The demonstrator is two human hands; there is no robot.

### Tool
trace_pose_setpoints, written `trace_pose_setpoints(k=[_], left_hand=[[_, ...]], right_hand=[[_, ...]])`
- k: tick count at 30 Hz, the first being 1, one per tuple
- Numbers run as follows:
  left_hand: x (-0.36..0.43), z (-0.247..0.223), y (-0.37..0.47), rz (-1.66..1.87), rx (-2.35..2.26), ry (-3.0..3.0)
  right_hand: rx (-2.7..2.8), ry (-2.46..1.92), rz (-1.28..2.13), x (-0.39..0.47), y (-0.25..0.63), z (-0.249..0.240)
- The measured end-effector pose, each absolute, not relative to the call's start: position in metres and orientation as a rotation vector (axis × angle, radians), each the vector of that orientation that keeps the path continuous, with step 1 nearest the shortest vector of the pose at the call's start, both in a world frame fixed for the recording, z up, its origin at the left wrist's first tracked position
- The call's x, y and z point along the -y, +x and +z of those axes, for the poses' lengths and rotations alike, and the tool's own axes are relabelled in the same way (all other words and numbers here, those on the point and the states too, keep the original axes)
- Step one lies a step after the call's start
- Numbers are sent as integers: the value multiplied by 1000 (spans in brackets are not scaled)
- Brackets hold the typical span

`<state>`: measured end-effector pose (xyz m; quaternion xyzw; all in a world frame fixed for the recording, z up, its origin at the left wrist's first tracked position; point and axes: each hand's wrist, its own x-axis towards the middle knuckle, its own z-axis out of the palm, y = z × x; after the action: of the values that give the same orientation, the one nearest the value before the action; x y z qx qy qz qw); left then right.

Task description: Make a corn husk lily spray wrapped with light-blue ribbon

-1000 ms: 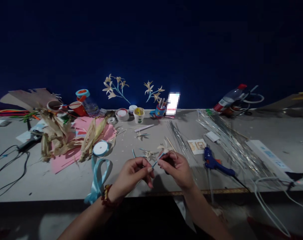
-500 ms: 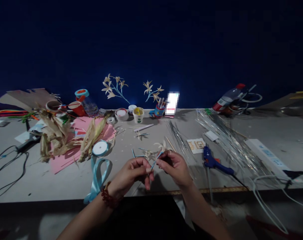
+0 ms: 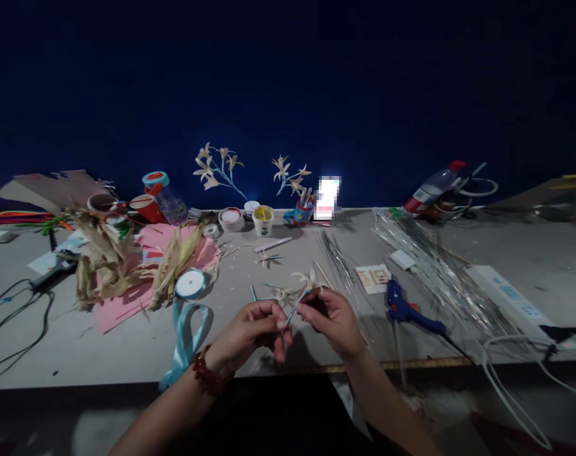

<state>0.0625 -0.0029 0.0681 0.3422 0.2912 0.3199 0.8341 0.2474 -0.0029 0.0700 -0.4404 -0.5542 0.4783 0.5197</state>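
Observation:
Between my hands is a corn-husk flower [image 3: 308,278] with pale petals and a stem wrapped in light blue. My left hand [image 3: 264,323] pinches the lower part of this stem. Higher up, just under the petals, my right hand [image 3: 333,316] has its fingertips closed on the same stem. Another pale flower [image 3: 283,294] with a blue stem lies on the table just behind my left hand. A smaller flower [image 3: 269,258] rests farther back. Left of my hands, a roll of light blue ribbon [image 3: 191,283] trails a loop toward the table's front edge.
Dried corn husks [image 3: 102,259] lie over pink paper [image 3: 121,310] on the left. To the right are thin wires [image 3: 340,259], a blue glue gun [image 3: 411,311] and a white power strip [image 3: 509,304]. Two flower branches [image 3: 224,171] and several small tubs [image 3: 263,221] stand at the back.
Both hands keep their grip on the stem with hardly any movement. The whole view has shifted very slightly.

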Motion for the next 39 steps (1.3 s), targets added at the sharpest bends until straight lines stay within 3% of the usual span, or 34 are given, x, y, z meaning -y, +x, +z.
trace_pose_setpoints(k=[29,39], left_hand=[[2,65,64,642,-567,678],[10,82,67,821,-823,1074]], right_hand=[[1314,-1064,1152,4,248,71],[1310,-1031,1152,7,249,73]])
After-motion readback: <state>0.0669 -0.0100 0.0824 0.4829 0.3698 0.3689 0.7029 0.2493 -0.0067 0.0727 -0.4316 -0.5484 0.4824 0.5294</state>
